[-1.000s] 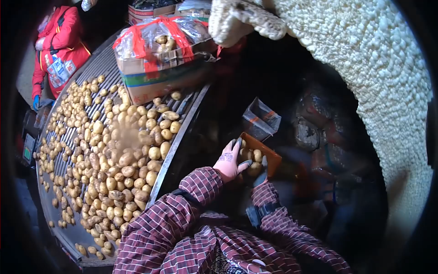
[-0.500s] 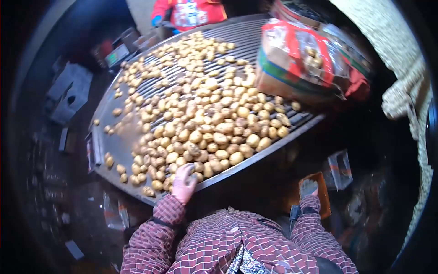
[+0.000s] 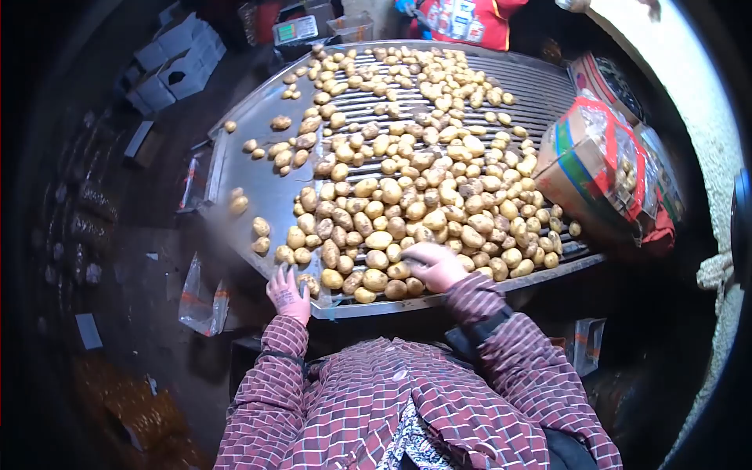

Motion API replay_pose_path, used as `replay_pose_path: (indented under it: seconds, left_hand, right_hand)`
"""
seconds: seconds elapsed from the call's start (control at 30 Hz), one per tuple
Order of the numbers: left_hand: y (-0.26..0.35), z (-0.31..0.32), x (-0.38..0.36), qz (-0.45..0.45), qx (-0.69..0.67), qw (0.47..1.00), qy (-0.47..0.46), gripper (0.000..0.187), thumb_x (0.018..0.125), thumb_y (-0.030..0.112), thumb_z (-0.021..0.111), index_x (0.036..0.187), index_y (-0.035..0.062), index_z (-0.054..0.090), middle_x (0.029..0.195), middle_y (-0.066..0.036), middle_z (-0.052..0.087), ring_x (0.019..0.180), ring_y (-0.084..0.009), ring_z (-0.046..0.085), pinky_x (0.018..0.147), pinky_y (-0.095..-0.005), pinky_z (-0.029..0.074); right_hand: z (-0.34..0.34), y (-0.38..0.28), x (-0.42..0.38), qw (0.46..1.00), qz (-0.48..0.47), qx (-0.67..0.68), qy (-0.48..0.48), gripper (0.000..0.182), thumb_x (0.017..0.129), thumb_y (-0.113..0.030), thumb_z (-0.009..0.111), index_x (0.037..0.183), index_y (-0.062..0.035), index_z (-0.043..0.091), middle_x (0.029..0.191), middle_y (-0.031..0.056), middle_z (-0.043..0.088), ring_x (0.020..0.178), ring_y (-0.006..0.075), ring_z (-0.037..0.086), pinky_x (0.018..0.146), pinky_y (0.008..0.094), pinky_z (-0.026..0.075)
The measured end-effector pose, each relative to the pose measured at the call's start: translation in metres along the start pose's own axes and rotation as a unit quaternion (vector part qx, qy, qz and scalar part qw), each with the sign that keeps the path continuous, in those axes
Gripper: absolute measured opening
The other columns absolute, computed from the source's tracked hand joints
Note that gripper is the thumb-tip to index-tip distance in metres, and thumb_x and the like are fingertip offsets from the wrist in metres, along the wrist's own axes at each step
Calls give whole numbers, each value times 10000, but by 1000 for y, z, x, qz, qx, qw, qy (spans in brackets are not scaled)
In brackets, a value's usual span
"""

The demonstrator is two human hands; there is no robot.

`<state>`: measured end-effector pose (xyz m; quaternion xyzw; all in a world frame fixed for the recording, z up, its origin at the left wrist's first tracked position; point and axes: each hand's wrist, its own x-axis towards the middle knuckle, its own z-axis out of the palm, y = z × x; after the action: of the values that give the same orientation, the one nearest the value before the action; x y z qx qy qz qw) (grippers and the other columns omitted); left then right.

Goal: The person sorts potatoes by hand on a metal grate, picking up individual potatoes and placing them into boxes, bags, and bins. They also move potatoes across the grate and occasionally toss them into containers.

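Observation:
Many potatoes (image 3: 377,240) lie spread over a slatted metal table (image 3: 258,180). My left hand (image 3: 288,296), in a pinkish glove, rests at the table's near left edge beside a few potatoes, its fingers apart and nothing in it. Over the near edge of the pile is my right hand (image 3: 435,266), also gloved. It reaches leftward among the potatoes; its fingers are blurred, and whether they hold one is not visible.
A large carton wrapped in red and clear plastic (image 3: 580,160) stands at the table's right. A scale (image 3: 296,30) and a clear tub (image 3: 351,28) are behind it. Another person in red (image 3: 470,19) is at the far side. White boxes (image 3: 184,66) stand at the left.
My right hand has come up from the orange container below onto the potatoes. My left hand has shifted to the table's left corner. The view has turned, moving the table's contents rightward.

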<state>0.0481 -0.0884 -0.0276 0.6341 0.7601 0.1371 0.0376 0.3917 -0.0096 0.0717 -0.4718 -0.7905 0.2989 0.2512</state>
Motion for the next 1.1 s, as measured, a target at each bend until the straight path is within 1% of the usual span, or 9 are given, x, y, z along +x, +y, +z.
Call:
replay_pose_path:
  seconds: [0.3, 0.47, 0.57, 0.8, 0.83, 0.9, 0.93, 1.03, 1.1]
  left_hand:
    - [-11, -11, 9, 26, -8, 998, -53, 609, 717, 280, 701, 1268, 110, 503, 1357, -101, 420, 1279, -311, 353, 1046, -521, 254]
    - [-30, -6, 24, 11, -84, 996, -39, 490, 731, 227, 684, 1182, 92, 550, 1214, -119, 524, 1151, -309, 470, 974, -466, 348]
    - [-18, -22, 57, -47, -77, 996, 15, 437, 760, 243, 674, 1163, 107, 573, 1158, -129, 550, 1097, -322, 506, 930, -451, 389]
    - [26, 1, 152, -118, -23, 969, -214, 766, 726, 452, 731, 1337, 109, 421, 1250, -164, 473, 1134, -336, 516, 956, -462, 423]
    - [19, 12, 155, -107, -76, 976, -172, 712, 720, 423, 739, 1290, 91, 469, 1201, -169, 507, 1108, -346, 523, 943, -439, 434]
    - [4, 18, 154, -85, -112, 984, -112, 561, 728, 301, 757, 1182, 47, 545, 1075, -181, 566, 1051, -370, 548, 921, -439, 443]
    - [11, 6, 148, -70, -165, 982, -54, 469, 757, 235, 732, 1147, 35, 563, 1031, -179, 600, 964, -343, 586, 868, -414, 471]
    - [65, -26, 132, -294, -508, 803, -107, 339, 896, 144, 590, 1217, 40, 553, 1182, -100, 597, 1054, -214, 575, 926, -332, 453]
    - [94, -39, 120, -27, -518, 825, -223, 476, 936, 211, 536, 1380, 77, 431, 1338, -133, 513, 1249, -253, 466, 1080, -351, 325]
  right_hand:
    - [102, -34, 42, 905, -85, -325, -262, 271, 855, -186, 500, 1105, -147, 598, 1044, 52, 575, 986, 275, 548, 770, 390, 503]
    - [68, 9, 52, 919, 203, 281, -187, 459, 811, -320, 665, 1202, -99, 571, 1022, 60, 651, 918, 144, 594, 784, 328, 512]
    - [12, 2, 58, 694, 381, 594, -144, 469, 842, -266, 606, 1258, -75, 503, 1170, 117, 571, 1045, 256, 583, 864, 426, 515]
    - [-12, 29, 70, 689, 286, 649, -147, 251, 913, -230, 560, 1069, -34, 578, 994, 77, 619, 899, 222, 628, 835, 364, 545]
    - [-16, 31, 75, 588, 323, 714, -199, 259, 924, -234, 549, 1073, -26, 583, 946, 65, 610, 859, 198, 619, 799, 337, 543]
    - [-26, 23, 83, 796, 249, 506, -221, 317, 930, -190, 554, 1193, -14, 537, 963, 74, 607, 888, 188, 618, 782, 316, 533]
    - [-12, 35, 90, 748, 325, 545, -194, 339, 926, -165, 549, 1221, 0, 521, 942, 65, 613, 877, 195, 619, 789, 298, 529]
    - [-16, 32, 103, 719, 242, 574, -309, 690, 887, -297, 618, 1435, -49, 280, 1331, 162, 493, 1156, 237, 526, 998, 376, 409]
    - [-7, 25, 105, 648, 228, 655, -315, 779, 866, -281, 649, 1477, -74, 211, 1405, 179, 421, 1199, 242, 496, 1017, 375, 394]
